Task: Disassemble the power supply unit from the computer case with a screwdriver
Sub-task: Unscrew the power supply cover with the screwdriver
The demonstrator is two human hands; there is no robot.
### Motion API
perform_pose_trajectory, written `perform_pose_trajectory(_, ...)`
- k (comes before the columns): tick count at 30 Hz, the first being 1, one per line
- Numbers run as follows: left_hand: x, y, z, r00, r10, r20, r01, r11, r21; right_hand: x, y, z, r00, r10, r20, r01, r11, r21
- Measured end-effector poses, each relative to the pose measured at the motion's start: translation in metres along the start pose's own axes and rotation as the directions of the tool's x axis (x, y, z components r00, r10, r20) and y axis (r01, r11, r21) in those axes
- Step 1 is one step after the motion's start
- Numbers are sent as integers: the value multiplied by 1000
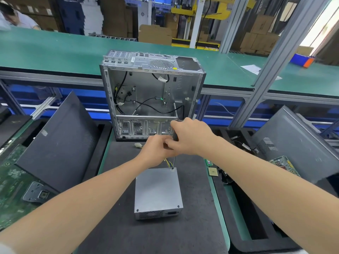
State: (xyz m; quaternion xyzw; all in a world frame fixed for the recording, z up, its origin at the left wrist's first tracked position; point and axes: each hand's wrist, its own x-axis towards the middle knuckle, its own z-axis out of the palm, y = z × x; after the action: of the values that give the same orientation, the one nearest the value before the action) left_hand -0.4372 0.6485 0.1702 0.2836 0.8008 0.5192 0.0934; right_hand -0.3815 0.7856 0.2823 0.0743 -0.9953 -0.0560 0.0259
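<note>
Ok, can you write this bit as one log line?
power supply: on mat, outside case | left hand, right hand: gripping screwdriver | tip: far-right corner screw

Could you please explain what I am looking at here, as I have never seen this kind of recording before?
There is no robot: this single picture comes from a camera worn on a person's head, looking down at their two bare arms. The right hand grips a screwdriver, its tip on a corner screw of the grey power supply unit, which lies on a dark mat. The left hand curls beside the tool, seemingly steadying it. Behind stands the opened computer case.
</note>
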Motion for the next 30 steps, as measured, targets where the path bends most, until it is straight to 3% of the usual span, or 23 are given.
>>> perform_pose_trajectory(3, -2, 6, 0, 999, 5, 33, -3, 999, -38, 1, -4, 7, 996, 61, -62, -67, 993, -100)
perform_pose_trajectory(11, -1, 2, -5, 998, -31, 49, 32, 999, -23, 3, 8, 0, 996, -35, 88, 12, 968, 250)
perform_pose_trajectory(17, -3, -2, -4, 997, -16, 79, 19, 999, -35, 2, 8, -4, 985, -103, 141, 54, 946, 320)
perform_pose_trajectory(19, -3, -4, -3, 998, 3, 64, -1, 999, -32, 0, 6, -2, 987, -95, 126, 55, 957, 286)
perform_pose_trajectory(23, -1, -2, 2, 999, 32, 9, -32, 999, 8, 0, 1, 8, 999, -7, -48, 6, 1000, -21)
perform_pose_trajectory(26, -3, -5, 1, 995, -6, 96, 12, 998, -56, 2, 3, 9, 1000, 2, -19, -1, 999, 41)
perform_pose_trajectory(30, -10, -31, 5, 975, -89, 204, 31, 962, 270, -3, 6, 6, 999, 5, 33, -12, 974, 224)
